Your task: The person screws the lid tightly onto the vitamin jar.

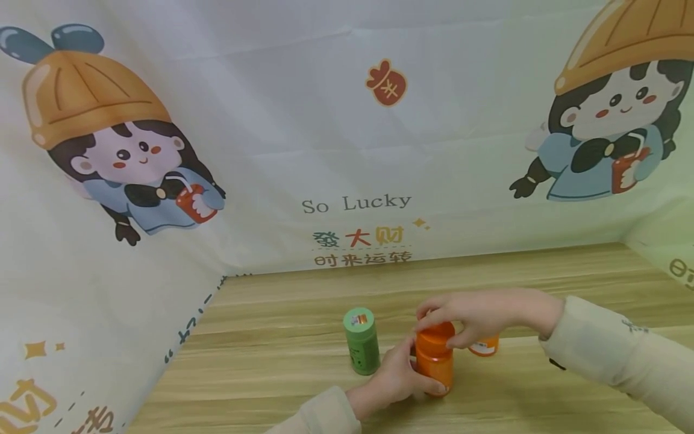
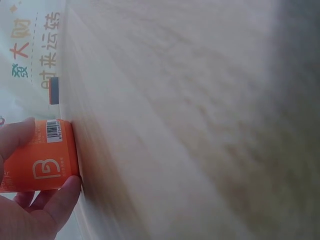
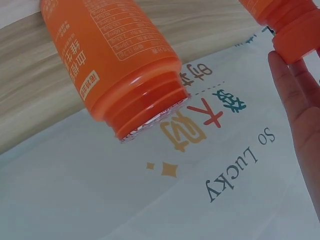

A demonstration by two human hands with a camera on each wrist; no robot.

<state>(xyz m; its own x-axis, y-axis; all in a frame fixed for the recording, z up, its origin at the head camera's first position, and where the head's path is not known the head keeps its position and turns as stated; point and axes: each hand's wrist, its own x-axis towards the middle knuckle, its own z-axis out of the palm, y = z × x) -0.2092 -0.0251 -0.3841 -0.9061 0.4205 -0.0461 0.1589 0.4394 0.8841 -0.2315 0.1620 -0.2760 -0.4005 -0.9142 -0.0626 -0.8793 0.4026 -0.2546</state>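
An orange bottle [image 1: 435,366] stands upright on the wooden tabletop. My left hand [image 1: 397,375] grips its lower body, thumb toward the near side; the left wrist view shows a barcode and a white letter on this bottle [image 2: 47,155]. From above, my right hand [image 1: 473,314] holds its orange lid [image 1: 437,339] between thumb and fingers. Behind the right hand, mostly hidden in the head view, is a second orange bottle [image 1: 485,346]. The right wrist view shows that second bottle [image 3: 117,55] close up, without a lid, its threaded neck exposed.
A green bottle [image 1: 362,342] with a green lid stands to the left of the hands. A pale cloth printed with cartoon figures and lettering [image 1: 358,204] hangs behind and beside the wooden tabletop [image 1: 260,337].
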